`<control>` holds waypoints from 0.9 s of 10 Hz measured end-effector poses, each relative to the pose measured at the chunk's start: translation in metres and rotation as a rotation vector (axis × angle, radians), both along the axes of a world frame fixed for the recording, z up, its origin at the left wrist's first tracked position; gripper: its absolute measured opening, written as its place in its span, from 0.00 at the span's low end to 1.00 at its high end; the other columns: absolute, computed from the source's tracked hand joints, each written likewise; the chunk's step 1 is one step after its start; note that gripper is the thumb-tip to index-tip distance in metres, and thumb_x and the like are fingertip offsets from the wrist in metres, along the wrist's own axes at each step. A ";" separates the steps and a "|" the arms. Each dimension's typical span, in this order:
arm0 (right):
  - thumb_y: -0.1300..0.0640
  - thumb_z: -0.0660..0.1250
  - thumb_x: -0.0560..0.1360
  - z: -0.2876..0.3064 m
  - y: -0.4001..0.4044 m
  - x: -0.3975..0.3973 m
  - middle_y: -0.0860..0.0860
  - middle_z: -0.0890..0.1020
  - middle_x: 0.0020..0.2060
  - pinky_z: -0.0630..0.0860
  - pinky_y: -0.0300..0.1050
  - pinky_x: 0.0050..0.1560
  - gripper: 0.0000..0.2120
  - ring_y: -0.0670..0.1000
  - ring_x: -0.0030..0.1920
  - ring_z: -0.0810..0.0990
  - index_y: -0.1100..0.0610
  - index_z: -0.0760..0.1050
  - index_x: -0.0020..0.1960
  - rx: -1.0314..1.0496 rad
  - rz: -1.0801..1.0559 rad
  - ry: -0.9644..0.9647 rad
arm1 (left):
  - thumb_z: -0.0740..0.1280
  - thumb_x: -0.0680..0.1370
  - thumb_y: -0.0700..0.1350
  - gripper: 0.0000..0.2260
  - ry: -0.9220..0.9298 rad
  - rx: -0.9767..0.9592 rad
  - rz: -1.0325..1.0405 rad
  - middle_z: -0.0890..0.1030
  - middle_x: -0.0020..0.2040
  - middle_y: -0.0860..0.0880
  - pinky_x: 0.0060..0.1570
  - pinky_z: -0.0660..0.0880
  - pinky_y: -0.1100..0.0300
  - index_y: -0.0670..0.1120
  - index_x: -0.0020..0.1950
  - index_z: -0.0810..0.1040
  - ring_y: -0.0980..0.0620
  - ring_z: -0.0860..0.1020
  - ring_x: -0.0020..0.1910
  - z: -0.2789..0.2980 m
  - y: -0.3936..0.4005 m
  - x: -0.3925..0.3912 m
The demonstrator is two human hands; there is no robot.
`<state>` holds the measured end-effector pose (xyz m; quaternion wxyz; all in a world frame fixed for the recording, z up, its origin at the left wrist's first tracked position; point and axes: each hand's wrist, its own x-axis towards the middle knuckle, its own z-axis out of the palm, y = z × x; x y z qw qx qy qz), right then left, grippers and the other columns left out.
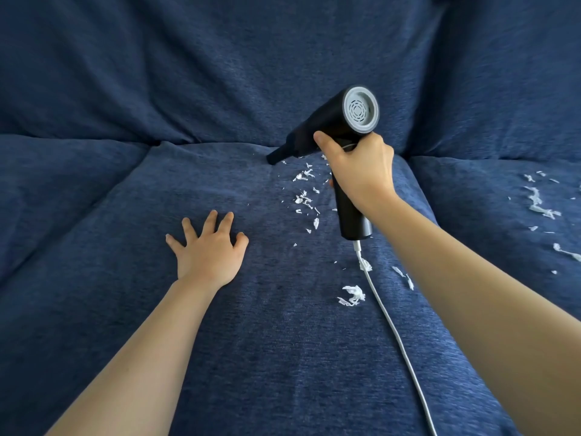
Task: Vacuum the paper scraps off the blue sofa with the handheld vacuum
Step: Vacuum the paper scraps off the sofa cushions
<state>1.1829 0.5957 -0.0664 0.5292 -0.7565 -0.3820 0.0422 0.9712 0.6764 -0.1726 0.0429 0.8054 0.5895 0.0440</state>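
Right hand (361, 171) grips the handheld vacuum (333, 127), nozzle at the blue sofa's (125, 309) seat-back crease — paper scraps (303, 196) lie just nearer, toward the front edge; left hand (207, 243) spread flat.

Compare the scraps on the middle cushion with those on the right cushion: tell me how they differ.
The middle cushion scraps are mostly tiny flecks, with a few bigger crumpled bits nearer the camera; the right cushion scraps include longer, ragged strips. The middle ones lie just by the vacuum held in the right hand, its nozzle at their far edge; the right ones lie well away from it. Both are white paper, loose on the blue sofa.
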 end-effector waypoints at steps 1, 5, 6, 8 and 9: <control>0.34 0.69 0.72 0.000 -0.005 0.004 0.53 0.83 0.32 0.79 0.45 0.45 0.26 0.54 0.43 0.85 0.57 0.75 0.34 0.000 -0.030 -0.008 | 0.45 0.80 0.61 0.26 0.004 -0.002 -0.001 0.48 0.79 0.54 0.70 0.43 0.31 0.58 0.78 0.48 0.37 0.43 0.77 0.000 0.000 0.000; 0.35 0.69 0.73 0.009 -0.034 0.020 0.56 0.85 0.36 0.78 0.47 0.55 0.26 0.56 0.48 0.84 0.57 0.74 0.33 -0.002 -0.120 -0.042 | 0.45 0.80 0.61 0.26 0.016 0.003 -0.006 0.48 0.79 0.53 0.70 0.43 0.31 0.58 0.78 0.48 0.37 0.43 0.77 0.002 -0.001 -0.001; 0.37 0.70 0.74 0.013 -0.042 0.017 0.53 0.82 0.31 0.74 0.44 0.48 0.26 0.55 0.45 0.84 0.56 0.72 0.30 -0.012 -0.113 -0.022 | 0.45 0.80 0.61 0.26 0.020 0.001 -0.008 0.48 0.79 0.53 0.70 0.43 0.31 0.58 0.78 0.48 0.36 0.43 0.77 0.003 -0.001 -0.001; 0.39 0.70 0.75 0.017 -0.061 0.007 0.54 0.81 0.26 0.75 0.39 0.44 0.27 0.48 0.39 0.83 0.61 0.75 0.31 -0.016 -0.074 -0.045 | 0.45 0.80 0.60 0.26 0.015 -0.014 -0.008 0.47 0.79 0.53 0.70 0.43 0.31 0.58 0.78 0.48 0.37 0.43 0.77 0.003 -0.002 -0.002; 0.39 0.71 0.75 0.017 -0.072 0.007 0.53 0.80 0.25 0.74 0.35 0.38 0.27 0.48 0.33 0.83 0.58 0.71 0.29 -0.004 -0.084 -0.040 | 0.44 0.81 0.60 0.26 0.015 -0.022 -0.012 0.47 0.79 0.54 0.70 0.42 0.31 0.58 0.78 0.48 0.37 0.43 0.77 0.003 -0.002 -0.002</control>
